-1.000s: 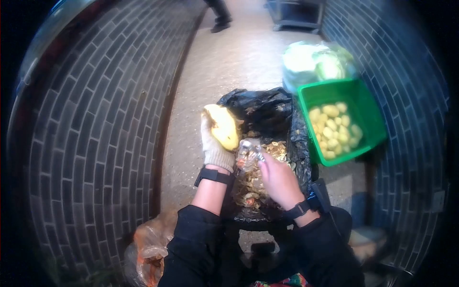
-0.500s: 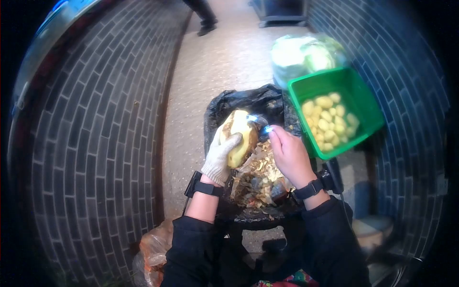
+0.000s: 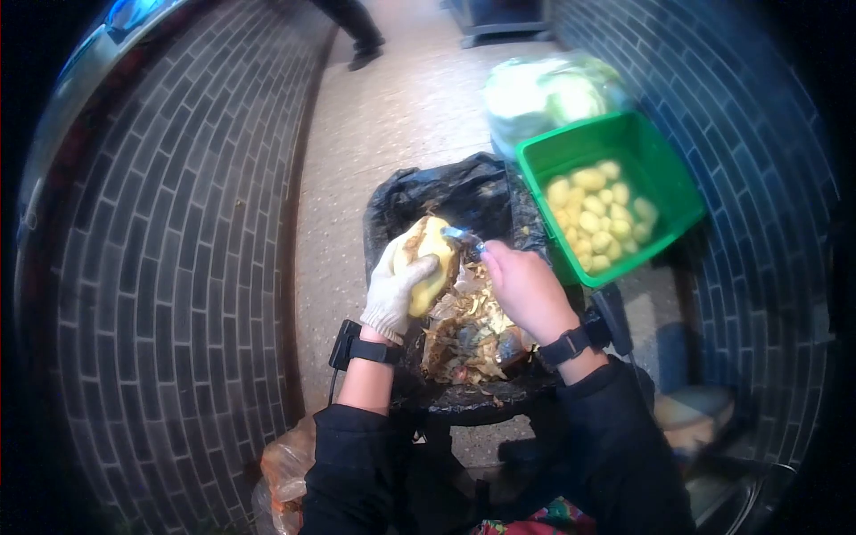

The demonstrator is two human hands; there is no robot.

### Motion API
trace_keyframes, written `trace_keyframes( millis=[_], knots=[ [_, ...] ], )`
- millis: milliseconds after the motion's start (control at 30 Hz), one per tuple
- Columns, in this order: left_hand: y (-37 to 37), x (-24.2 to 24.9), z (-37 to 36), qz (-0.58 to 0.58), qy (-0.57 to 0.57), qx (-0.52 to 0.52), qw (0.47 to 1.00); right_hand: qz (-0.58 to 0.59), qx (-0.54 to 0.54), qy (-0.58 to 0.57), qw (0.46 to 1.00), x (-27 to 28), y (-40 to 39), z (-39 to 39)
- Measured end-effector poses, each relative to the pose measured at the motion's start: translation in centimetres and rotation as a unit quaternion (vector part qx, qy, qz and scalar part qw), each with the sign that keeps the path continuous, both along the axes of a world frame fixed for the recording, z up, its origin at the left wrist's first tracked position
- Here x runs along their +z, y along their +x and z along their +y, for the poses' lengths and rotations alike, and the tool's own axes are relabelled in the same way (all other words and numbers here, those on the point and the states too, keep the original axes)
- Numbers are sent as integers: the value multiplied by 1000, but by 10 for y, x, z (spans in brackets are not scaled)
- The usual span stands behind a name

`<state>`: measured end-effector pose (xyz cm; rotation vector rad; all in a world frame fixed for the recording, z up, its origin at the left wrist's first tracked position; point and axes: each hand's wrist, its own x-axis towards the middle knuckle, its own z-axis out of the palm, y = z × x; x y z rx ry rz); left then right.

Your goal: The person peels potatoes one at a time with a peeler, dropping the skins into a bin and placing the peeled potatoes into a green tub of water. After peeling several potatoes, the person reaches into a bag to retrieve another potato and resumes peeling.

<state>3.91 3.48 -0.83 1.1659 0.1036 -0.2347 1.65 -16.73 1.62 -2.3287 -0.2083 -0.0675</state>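
My left hand (image 3: pixel 394 287), in a white knitted glove, is closed round a large, partly peeled potato (image 3: pixel 434 242). Pale yellow flesh shows on it, with brown skin left along the sides. In my bare right hand (image 3: pixel 530 292) is a peeler (image 3: pixel 462 236), pinched by its handle, its head against or very close to the potato's upper right side. Below both hands, a bin lined with a black plastic bag (image 3: pixel 406 194) holds a heap of peelings (image 3: pixel 473 332).
Right of the bin, a green crate (image 3: pixel 682 198) contains several peeled potatoes (image 3: pixel 596 218). Behind it sits a clear bag of cabbages (image 3: pixel 555 94). Brick walls (image 3: pixel 192 241) flank the passage. A person's leg (image 3: pixel 355 27) and a dark wheeled container (image 3: pixel 504 20) are farther off.
The view has shifted, so the crate and bin appear slightly farther left. The peeler's head has moved a little relative to the potato, while both hands keep their hold.
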Motion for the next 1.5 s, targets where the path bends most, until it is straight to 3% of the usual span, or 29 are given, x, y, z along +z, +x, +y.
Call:
trace_keyframes(
  millis=[200, 533, 600, 633, 667, 767, 833, 867, 967, 1033, 1133, 1267, 1333, 1500],
  knots=[
    [4, -4, 7, -21, 86, 14, 996, 23, 14, -5, 1000, -3, -9, 9],
    [7, -15, 9, 1, 112, 56, 992, 39, 23, -12, 999, -8, -14, 17],
    [13, -33, 10, -26, 128, 170, 977, 56, 27, -3, 998, -11, -21, 22],
    [17, -24, 11, 2, 69, 177, 982, 55, 58, -11, 997, -16, -30, 30],
    [19, -16, 11, 34, 88, 231, 968, 54, 88, -19, 995, -21, -35, 37],
    [24, -14, 19, -8, 124, 229, 966, 28, 50, -8, 998, -20, -24, 33],
    [28, -12, 25, -88, 79, 77, 990, -17, 10, -5, 1000, -1, -12, 22],
    [26, -8, 20, -101, 50, 50, 992, 4, -17, 10, 1000, -2, -4, 17],
    [16, -4, 11, -109, 86, 40, 989, -17, -29, 19, 999, 6, 5, 6],
    [8, 4, 5, -151, 194, 46, 968, -58, -21, 33, 998, 4, 7, 2],
    [6, 6, 7, -180, 247, 20, 952, -41, -8, 14, 999, 1, 8, 2],
    [12, -1, 11, -182, 291, 72, 936, 6, 13, 5, 1000, -3, -10, 15],
    [28, -21, 24, -104, 162, 166, 967, -53, 106, -33, 992, -15, -27, 28],
    [21, -1, 21, -126, 165, 188, 960, 11, 70, -33, 997, 5, -20, 23]
  ],
)
